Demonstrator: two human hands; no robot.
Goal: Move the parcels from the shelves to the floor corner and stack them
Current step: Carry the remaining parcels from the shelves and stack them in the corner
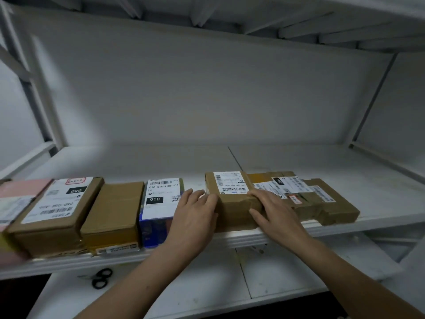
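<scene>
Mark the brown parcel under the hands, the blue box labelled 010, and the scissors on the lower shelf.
brown parcel [232, 204], head view, taped top below its label.
blue box [161, 210], head view, white 010 label on top.
scissors [102, 277], head view, black finger loops.

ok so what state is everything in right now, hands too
middle box, taped shut, on the shelf
left hand, flat against its left side
right hand, resting on its right edge
flat parcel, lying right of it, touching
blue parcel, lying left of the left hand
090 box, shut, on the shelf
scissors, lying on the lower shelf
</scene>
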